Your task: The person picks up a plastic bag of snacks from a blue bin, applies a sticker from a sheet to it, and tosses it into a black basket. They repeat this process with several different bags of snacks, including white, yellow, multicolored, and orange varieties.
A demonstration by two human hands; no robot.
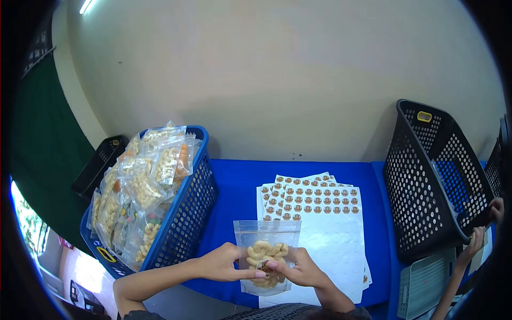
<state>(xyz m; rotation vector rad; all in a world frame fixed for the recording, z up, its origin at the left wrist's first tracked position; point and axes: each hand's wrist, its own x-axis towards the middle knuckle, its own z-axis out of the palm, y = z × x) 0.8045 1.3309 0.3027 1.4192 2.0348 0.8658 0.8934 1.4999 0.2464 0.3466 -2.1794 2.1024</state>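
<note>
A clear zip pouch of pale curved snacks [266,248] hangs upright at the lower middle, between both hands. My left hand [226,262] grips its left side, the thumb lying across the front. From the right, my right hand [304,269] holds the other side, its thumb on a round brown sticker [265,266] on the pouch. Behind the pouch lie white sheets of round stickers [320,200]; the top sheet has several rows of stickers at its upper part and bare backing below.
A blue basket [184,221] heaped with filled pouches [141,181] stands at left, a black crate [101,165] behind it. At right are a tall black basket [416,186], a grey tray [426,285] and another person's hands [474,242] at the basket's edge. Blue cloth [229,186] covers the table.
</note>
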